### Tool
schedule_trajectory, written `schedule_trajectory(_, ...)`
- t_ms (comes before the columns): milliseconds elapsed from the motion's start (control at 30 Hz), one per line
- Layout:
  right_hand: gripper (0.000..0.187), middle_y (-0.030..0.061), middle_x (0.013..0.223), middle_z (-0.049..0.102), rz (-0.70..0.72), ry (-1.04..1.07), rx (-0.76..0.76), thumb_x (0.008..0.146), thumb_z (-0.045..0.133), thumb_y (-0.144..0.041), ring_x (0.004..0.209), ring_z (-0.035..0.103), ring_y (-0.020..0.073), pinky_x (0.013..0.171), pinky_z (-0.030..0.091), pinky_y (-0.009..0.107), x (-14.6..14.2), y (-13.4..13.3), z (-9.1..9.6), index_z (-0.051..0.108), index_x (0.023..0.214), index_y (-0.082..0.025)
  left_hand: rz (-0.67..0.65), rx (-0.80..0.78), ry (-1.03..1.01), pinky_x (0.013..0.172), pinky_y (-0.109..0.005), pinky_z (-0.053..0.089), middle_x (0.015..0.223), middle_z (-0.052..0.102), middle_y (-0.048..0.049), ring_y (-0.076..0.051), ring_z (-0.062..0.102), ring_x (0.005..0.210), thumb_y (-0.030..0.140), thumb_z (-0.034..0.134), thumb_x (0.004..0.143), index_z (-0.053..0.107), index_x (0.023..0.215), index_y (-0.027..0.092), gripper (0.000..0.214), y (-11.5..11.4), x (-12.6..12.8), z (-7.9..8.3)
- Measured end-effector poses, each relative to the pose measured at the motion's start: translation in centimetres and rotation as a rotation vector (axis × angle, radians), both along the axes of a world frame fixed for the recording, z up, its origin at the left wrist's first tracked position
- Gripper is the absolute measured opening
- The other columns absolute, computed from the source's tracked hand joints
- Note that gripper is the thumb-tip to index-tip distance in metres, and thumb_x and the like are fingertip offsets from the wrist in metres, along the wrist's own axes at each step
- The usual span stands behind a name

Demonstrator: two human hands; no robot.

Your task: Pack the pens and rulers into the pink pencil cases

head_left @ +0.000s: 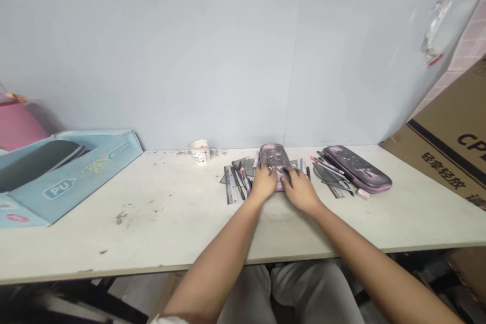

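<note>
Seen from the wearer, the pencil case (275, 158) is lying at twelve o'clock on the worktop (152, 233). The left hand (265, 182) and right hand (301, 191) are grasping its near part from either side; how firmly each grip is pressing, I cannot tell. Rulers (230, 187) and pens (242, 193) are lying close at the left hand's nine o'clock, so a careless slide that way could be scattering them. A wide sweep towards three o'clock could be knocking the pink block (363, 194) beside the second pencil case (357, 169), at one.

The pale worktop is showing dark marks. A cup (200, 152) is standing at eleven, a blue box (94, 177) is sitting at ten, and a brown carton (448, 131) is standing at two. Behind, a pale wall (228, 61) is rising.
</note>
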State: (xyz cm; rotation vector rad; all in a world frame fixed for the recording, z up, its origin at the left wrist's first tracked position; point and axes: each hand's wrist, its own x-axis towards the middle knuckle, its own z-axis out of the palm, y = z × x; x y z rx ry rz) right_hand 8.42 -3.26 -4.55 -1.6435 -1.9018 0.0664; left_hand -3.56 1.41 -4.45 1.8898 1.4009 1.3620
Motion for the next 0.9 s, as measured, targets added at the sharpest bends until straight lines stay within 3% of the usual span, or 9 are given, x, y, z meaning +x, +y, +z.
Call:
schedule_trajectory(133,0.042,0.0167,0.123,0.043,0.080,0.117,0.244,0.082,0.040,-0.026,0.118,0.039,0.0274,0.098,0.032,0.045,-0.5,0.5,0.3,0.042,0.123,-0.013,0.037,0.031,-0.309,0.102,-0.038,0.031,0.126,0.050,-0.0113,-0.023,0.044,0.119,0.017,0.056,0.070,0.039,0.128,0.017,0.061,0.4,-0.8,1.2)
schedule_trajectory(267,0.048,0.0138,0.129,0.038,0.237,0.203,0.427,0.078,0.043,-0.020,0.123,0.033,0.0225,0.101,0.031,0.044,-0.3,1.0,0.7,0.034,0.125,-0.017,-0.085,0.045,-0.577,0.088,-0.033,0.043,0.115,0.058,-0.0087,-0.019,0.057,0.102,0.033,0.055,0.077,0.040,0.124,0.019,0.052,-0.4,-1.0,2.6)
schedule_trajectory(367,0.041,0.0125,0.124,0.044,0.224,0.231,0.486,0.078,0.043,-0.018,0.119,0.038,0.0217,0.100,0.032,0.044,0.6,1.4,0.5,0.039,0.119,-0.017,0.042,0.176,-0.430,0.085,-0.033,0.044,0.108,0.060,-0.0067,-0.020,0.057,0.097,0.038,0.057,0.075,0.045,0.120,0.020,0.050,-1.3,-1.6,3.6)
schedule_trajectory(467,0.029,0.0116,0.113,0.051,0.082,0.278,0.542,0.080,0.042,-0.020,0.111,0.043,0.0224,0.097,0.032,0.046,2.0,1.7,0.2,0.047,0.108,-0.017,0.293,0.355,-0.139,0.090,-0.036,0.039,0.110,0.058,-0.0059,-0.022,0.051,0.104,0.035,0.062,0.072,0.048,0.120,0.023,0.051,-2.1,-2.5,4.4)
schedule_trajectory(533,0.024,0.0111,0.109,0.052,0.002,0.319,0.571,0.082,0.041,-0.022,0.109,0.043,0.0224,0.095,0.033,0.046,3.0,1.7,0.2,0.049,0.104,-0.017,0.383,0.433,0.053,0.094,-0.038,0.034,0.112,0.057,-0.0055,-0.024,0.047,0.107,0.030,0.061,0.072,0.050,0.120,0.024,0.049,-2.3,-2.8,4.5)
schedule_trajectory(700,0.021,0.0106,0.107,0.050,-0.071,0.395,0.629,0.085,0.041,-0.029,0.107,0.043,0.0213,0.093,0.034,0.043,3.9,1.4,0.6,0.050,0.100,-0.017,0.414,0.429,0.368,0.098,-0.041,0.026,0.118,0.055,-0.0049,-0.024,0.042,0.111,0.018,0.054,0.072,0.050,0.121,0.026,0.049,-2.1,-2.9,3.8)
schedule_trajectory(900,0.029,0.0108,0.106,0.045,-0.078,0.360,0.667,0.079,0.052,-0.040,0.107,0.041,0.0227,0.093,0.034,0.042,3.1,1.3,0.9,0.049,0.098,-0.018,0.430,0.428,0.490,0.100,-0.046,0.020,0.120,0.055,-0.0060,-0.026,0.040,0.114,0.015,0.052,0.070,0.052,0.120,0.026,0.051,-1.6,-2.9,3.3)
